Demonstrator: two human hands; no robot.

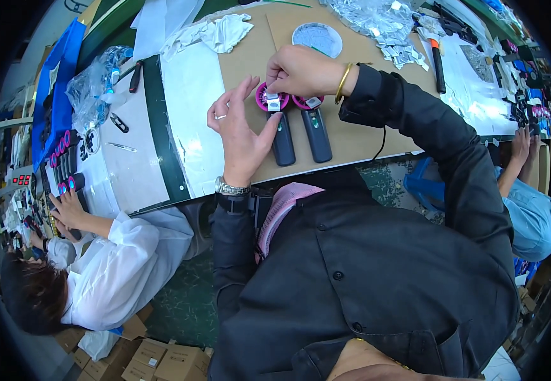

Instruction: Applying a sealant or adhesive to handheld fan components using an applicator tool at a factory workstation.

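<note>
Two handheld devices with dark handles and round magenta-rimmed heads lie side by side, the left device (283, 143) and the right device (317, 136). Small silvery-white pieces sit in both heads. My left hand (240, 130) curves around the left device's head with fingers apart; its thumb tip is at the top of the handle. Over that same head, my right hand (297, 70) has its fingertips pinched together beside a small silvery piece (273, 105). Whatever lies between those fingertips is mostly hidden. Behind the right hand is a round white dish (316, 37) with grey contents.
Many small silver packets (396, 51) are heaped at the back right, near an orange-and-black tool (438, 66). White gloves (215, 33) lie at the back. On the left are a screwdriver (136, 77), clippers (119, 123) and a co-worker in white (129, 254). Another person (532, 216) sits at right.
</note>
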